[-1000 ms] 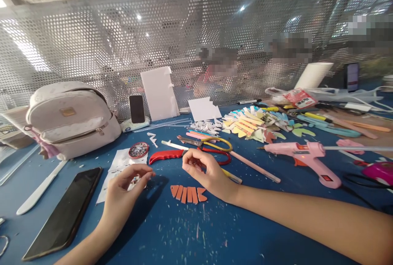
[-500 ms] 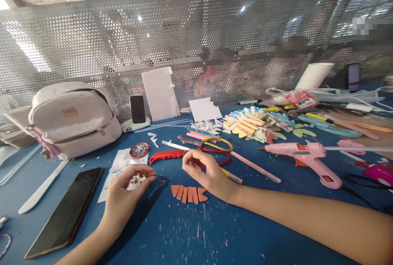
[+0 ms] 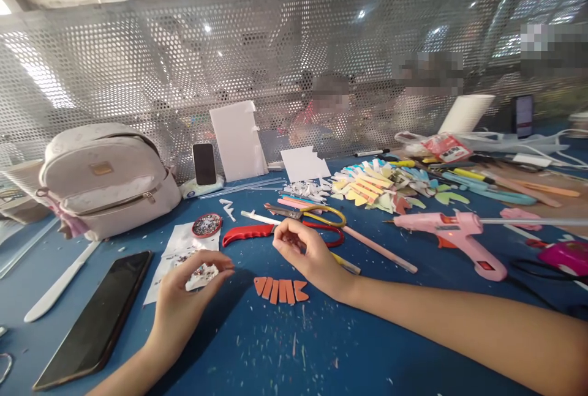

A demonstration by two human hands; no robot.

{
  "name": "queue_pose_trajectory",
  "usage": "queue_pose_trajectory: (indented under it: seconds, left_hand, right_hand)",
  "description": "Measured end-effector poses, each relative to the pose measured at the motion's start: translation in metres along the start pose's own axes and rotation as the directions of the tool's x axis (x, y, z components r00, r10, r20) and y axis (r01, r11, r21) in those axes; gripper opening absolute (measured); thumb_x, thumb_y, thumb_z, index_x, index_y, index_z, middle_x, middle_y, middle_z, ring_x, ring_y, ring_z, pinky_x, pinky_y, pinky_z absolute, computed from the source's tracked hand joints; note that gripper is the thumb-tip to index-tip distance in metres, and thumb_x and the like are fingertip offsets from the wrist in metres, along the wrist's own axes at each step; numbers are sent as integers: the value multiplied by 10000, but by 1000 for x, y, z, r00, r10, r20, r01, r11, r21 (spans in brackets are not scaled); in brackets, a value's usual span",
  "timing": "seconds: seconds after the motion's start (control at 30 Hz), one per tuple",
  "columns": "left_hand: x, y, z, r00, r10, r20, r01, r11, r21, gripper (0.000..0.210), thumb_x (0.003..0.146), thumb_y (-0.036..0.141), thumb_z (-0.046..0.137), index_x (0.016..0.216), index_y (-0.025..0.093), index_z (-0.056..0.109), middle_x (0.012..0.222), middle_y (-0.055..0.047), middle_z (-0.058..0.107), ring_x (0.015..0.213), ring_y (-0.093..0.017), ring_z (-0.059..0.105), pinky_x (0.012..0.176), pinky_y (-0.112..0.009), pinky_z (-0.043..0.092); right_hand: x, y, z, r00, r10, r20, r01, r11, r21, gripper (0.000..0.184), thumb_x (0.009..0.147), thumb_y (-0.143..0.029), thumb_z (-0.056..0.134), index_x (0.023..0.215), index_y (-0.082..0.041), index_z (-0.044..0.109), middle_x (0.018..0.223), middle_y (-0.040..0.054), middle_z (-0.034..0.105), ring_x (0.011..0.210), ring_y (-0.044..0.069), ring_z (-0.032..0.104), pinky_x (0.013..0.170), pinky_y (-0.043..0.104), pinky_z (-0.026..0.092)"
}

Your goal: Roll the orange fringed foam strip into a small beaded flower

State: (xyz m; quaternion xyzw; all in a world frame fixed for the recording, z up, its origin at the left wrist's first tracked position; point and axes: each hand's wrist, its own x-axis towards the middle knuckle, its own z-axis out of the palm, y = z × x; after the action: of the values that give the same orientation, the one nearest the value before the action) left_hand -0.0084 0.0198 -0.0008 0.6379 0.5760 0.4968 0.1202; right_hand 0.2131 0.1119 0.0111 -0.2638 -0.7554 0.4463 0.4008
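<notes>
My left hand (image 3: 177, 301) is raised over the blue table, thumb and forefinger pinched together; whatever is between their tips is too fine to make out. Behind it lies a white paper (image 3: 177, 240) with small shiny bits and a red-rimmed round dish (image 3: 207, 224) of them. My right hand (image 3: 312, 261) has its fingers curled in a pinch, its contents also too small to name. Between and below both hands, orange cut pieces (image 3: 281, 291) lie in a fish-like row. Just behind my right hand are a red handle (image 3: 248, 235) and scissors (image 3: 342, 216) with yellow and red grips.
A pink glue gun (image 3: 459, 231) rests at right with its cable. Cut coloured pieces (image 3: 372, 185) are heaped at the back. On the left are a phone (image 3: 98, 316), a white plastic knife (image 3: 62, 286) and a pale backpack (image 3: 110, 182). A perforated metal screen (image 3: 257, 53) stands behind.
A thin dark strand seen at my left fingertips earlier no longer shows clearly. Both hands keep nearly the same place and pinched shape; the view has shifted very slightly.
</notes>
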Motion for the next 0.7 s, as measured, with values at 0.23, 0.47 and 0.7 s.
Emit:
queue_pose_trajectory:
  seconds: [0.23,0.47,0.7]
  left_hand:
    - [0,2,0,997,-12,-76,10,999,-33,39,813,203,694,782,228,693,770,-3,729,766,-197,673,725,-290,523]
    - [0,2,2,999,48,1,-48,998,45,75,811,186,677,878,217,663,746,4,717,696,-179,681,693,-276,543]
    - [-6,10,10,979,131,156,-147,985,95,192,847,120,625,999,236,628,772,12,723,700,-167,693,716,-289,537]
  right_hand:
    - [1,6,-1,999,-4,34,4,1000,-16,129,924,-261,514,815,-198,490,706,-33,419,585,114,352,532,244,296]
    - [0,3,1,996,-15,87,18,999,-38,127,933,-303,531,961,-194,589,803,12,562,674,132,501,571,239,388]
    - [-3,2,3,956,-91,277,119,989,-85,174,866,-342,683,959,-198,656,843,12,670,623,114,529,509,220,381]
